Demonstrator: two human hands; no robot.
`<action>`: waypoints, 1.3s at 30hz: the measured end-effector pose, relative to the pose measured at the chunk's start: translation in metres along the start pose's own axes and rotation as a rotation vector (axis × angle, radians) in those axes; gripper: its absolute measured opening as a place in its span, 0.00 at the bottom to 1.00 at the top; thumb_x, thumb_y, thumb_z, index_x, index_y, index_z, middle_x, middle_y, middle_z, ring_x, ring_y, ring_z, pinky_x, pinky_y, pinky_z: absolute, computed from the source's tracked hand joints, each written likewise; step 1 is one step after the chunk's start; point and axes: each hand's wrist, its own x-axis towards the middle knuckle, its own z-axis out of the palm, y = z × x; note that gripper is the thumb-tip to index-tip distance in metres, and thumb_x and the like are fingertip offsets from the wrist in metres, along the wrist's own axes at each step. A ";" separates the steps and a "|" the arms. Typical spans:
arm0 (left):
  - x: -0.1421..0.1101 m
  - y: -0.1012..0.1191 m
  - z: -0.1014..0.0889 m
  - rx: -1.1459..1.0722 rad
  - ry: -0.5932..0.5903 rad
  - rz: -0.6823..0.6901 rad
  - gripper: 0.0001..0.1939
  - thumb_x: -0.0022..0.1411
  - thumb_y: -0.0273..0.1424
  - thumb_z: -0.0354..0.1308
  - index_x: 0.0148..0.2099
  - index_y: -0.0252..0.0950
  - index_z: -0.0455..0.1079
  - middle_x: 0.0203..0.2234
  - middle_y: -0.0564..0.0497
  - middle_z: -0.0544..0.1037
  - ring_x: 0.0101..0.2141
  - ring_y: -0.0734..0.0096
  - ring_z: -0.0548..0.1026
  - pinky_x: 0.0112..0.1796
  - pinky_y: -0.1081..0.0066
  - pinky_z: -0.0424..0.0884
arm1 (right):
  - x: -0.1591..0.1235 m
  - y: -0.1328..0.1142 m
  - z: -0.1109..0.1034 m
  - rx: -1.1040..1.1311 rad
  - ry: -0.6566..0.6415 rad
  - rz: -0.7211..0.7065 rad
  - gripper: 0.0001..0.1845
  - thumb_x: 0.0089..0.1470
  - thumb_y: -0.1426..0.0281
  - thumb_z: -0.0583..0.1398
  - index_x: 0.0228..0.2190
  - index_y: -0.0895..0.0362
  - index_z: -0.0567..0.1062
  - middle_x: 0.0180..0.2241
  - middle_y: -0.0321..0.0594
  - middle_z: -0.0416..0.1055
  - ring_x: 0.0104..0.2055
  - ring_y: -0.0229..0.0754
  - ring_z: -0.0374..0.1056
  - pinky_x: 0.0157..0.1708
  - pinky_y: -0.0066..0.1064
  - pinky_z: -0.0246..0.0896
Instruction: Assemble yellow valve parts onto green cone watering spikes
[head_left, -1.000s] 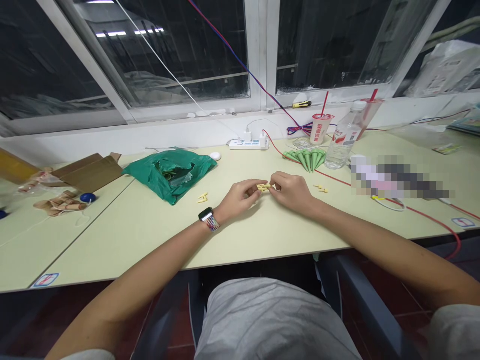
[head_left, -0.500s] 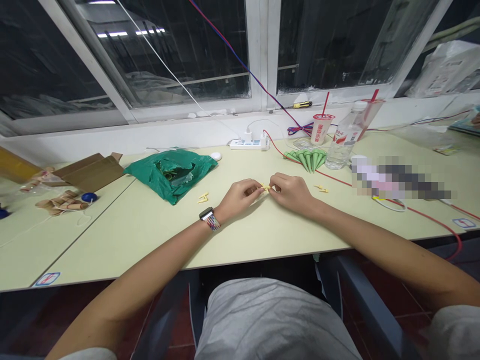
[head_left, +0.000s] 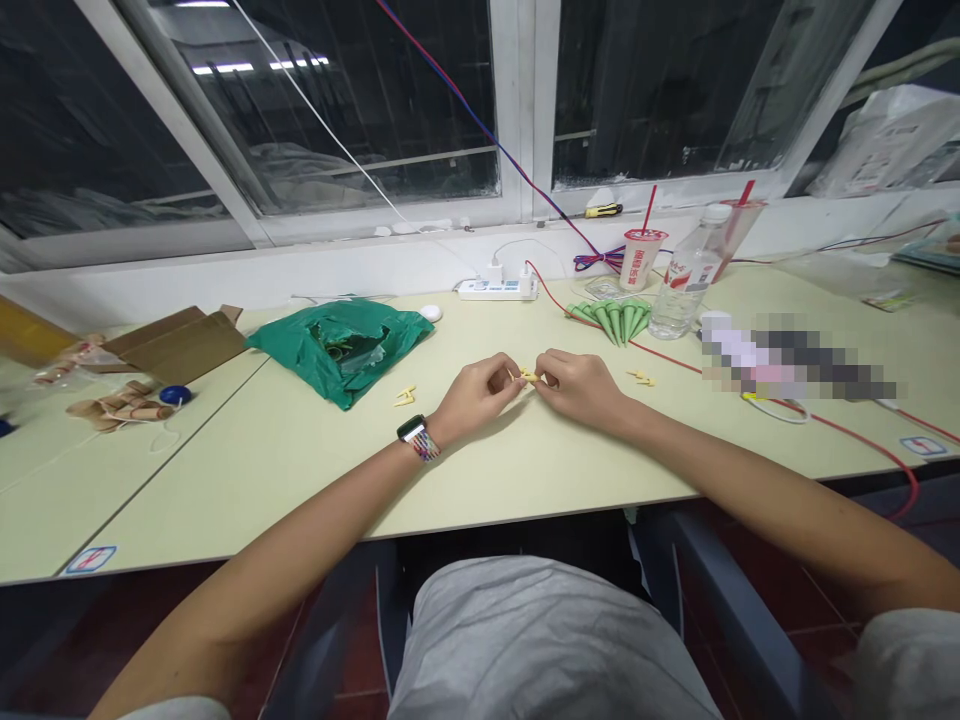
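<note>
My left hand point(head_left: 478, 395) and my right hand point(head_left: 576, 388) meet over the middle of the table, fingertips almost touching. Between them is a small yellow plastic piece point(head_left: 528, 376), pinched at both ends; its exact shape is partly covered by my fingers. Several similar yellow pieces point(head_left: 405, 396) lie to the left of my left hand, beyond the watch on that wrist. A few more yellow pieces point(head_left: 640, 378) rest to the right of my right hand.
A torn green plastic bag point(head_left: 349, 375) sits left, beside wooden toys point(head_left: 124, 405) and a cardboard box point(head_left: 180, 345). Green cones point(head_left: 616, 320), a water bottle point(head_left: 681, 285) and a cup point(head_left: 643, 262) stand back right. A red cable point(head_left: 840, 415) crosses the table's right side.
My fingers have shifted slightly around the yellow piece, and its angle between them differs a little. The loose pieces on the table have stayed in place.
</note>
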 end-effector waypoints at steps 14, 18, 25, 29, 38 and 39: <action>0.000 0.000 -0.001 -0.002 0.053 0.010 0.13 0.74 0.41 0.56 0.39 0.38 0.72 0.29 0.52 0.77 0.31 0.68 0.73 0.33 0.68 0.67 | 0.000 0.000 -0.001 0.036 -0.033 0.036 0.03 0.62 0.70 0.60 0.35 0.54 0.75 0.32 0.38 0.75 0.31 0.40 0.65 0.30 0.32 0.45; 0.002 -0.004 -0.005 -0.040 0.086 0.015 0.11 0.72 0.40 0.58 0.41 0.37 0.73 0.29 0.52 0.78 0.31 0.69 0.74 0.35 0.68 0.69 | 0.000 -0.002 -0.005 0.035 -0.048 0.061 0.05 0.62 0.69 0.60 0.37 0.54 0.77 0.33 0.38 0.76 0.32 0.41 0.67 0.31 0.32 0.48; -0.003 -0.027 -0.064 0.089 0.199 -0.091 0.13 0.68 0.41 0.59 0.39 0.37 0.74 0.32 0.49 0.80 0.33 0.66 0.76 0.37 0.66 0.71 | -0.005 0.051 -0.050 -0.058 -0.057 0.239 0.08 0.58 0.70 0.61 0.37 0.56 0.81 0.39 0.43 0.81 0.33 0.43 0.71 0.32 0.33 0.55; -0.025 -0.050 -0.104 0.249 0.247 -0.182 0.15 0.67 0.43 0.59 0.38 0.37 0.76 0.35 0.48 0.82 0.36 0.63 0.77 0.40 0.65 0.72 | -0.021 0.094 -0.083 -0.176 -0.280 0.371 0.08 0.53 0.70 0.63 0.34 0.55 0.83 0.36 0.44 0.82 0.35 0.47 0.74 0.31 0.34 0.56; -0.046 -0.081 -0.126 0.377 0.124 -0.326 0.13 0.61 0.41 0.60 0.35 0.38 0.79 0.33 0.48 0.83 0.33 0.62 0.78 0.36 0.67 0.69 | -0.043 0.126 -0.086 -0.166 -0.414 0.471 0.11 0.51 0.69 0.64 0.36 0.53 0.86 0.35 0.44 0.84 0.34 0.47 0.76 0.34 0.35 0.63; -0.046 -0.081 -0.126 0.382 0.113 -0.325 0.12 0.61 0.40 0.59 0.34 0.38 0.79 0.33 0.48 0.83 0.34 0.61 0.78 0.37 0.67 0.69 | -0.043 0.127 -0.085 -0.156 -0.416 0.470 0.12 0.52 0.69 0.64 0.37 0.53 0.86 0.35 0.43 0.83 0.34 0.47 0.76 0.34 0.35 0.63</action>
